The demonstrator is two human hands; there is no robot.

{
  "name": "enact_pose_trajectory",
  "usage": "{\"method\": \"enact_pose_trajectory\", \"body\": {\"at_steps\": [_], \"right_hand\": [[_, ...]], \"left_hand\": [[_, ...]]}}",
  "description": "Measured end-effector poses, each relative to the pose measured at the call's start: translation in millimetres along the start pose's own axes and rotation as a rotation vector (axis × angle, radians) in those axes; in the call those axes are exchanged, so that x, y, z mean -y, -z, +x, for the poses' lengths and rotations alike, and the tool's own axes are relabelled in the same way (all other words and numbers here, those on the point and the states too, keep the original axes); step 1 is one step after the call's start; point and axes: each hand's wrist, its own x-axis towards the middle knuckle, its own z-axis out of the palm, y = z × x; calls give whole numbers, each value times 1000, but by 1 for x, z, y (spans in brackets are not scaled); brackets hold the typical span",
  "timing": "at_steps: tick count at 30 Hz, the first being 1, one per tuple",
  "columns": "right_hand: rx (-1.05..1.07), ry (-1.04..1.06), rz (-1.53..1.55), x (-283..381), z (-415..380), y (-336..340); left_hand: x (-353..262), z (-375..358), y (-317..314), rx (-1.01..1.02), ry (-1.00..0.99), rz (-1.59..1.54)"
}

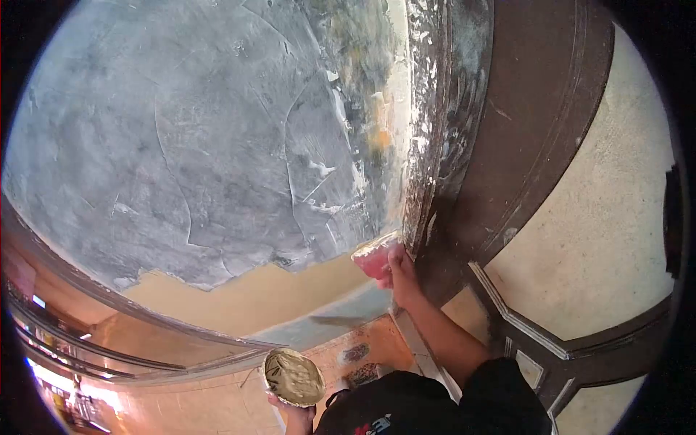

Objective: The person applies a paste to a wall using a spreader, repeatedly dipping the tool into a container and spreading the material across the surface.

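My right hand (pixel 401 274) is closed around a pink plastic spreader (pixel 373 262) with pale filler along its upper edge. That edge lies against the wall (pixel 232 130), beside the dark wooden frame. Low in the view, my left hand (pixel 291 415) holds up a round tub (pixel 265 371) from below, its fingers partly hidden. Inside the tub is a thick beige-grey filler (pixel 296 378) with a smeared surface. Much of the wall has a grey, streaky coat with ragged lower edges, above a bare tan strip (pixel 246 301).
Dark brown frame boards (pixel 536 94) with white smears rise at the right, next to pale panels (pixel 594 246). Below are an orange-brown floor (pixel 196 399) and part of a foot (pixel 384 370). Dark rails (pixel 94 351) run along the lower left, near bright light.
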Motion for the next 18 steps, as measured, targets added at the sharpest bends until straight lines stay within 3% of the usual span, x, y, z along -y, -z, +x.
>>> {"method": "enact_pose_trajectory", "body": {"at_steps": [3,4,6,9,12,15,18], "right_hand": [[-10,-173,-162,-32,16,10],[-4,-172,-164,-56,13,18],[20,-389,-117,-102,0,42],[48,-496,-98,-131,-32,55],[18,-418,-119,-81,-48,28],[134,-270,-51,-10,-43,-10],[200,-133,-21,6,-23,-34]], "left_hand": [[-1,-1,-18,41,-28,81],[-1,1,-22,39,-34,77],[0,1,-30,12,-12,51],[-3,-1,-42,-5,-5,64],[0,-1,-33,-14,25,15],[-5,-6,-40,-37,7,50],[2,-5,-26,-4,2,30]]}}
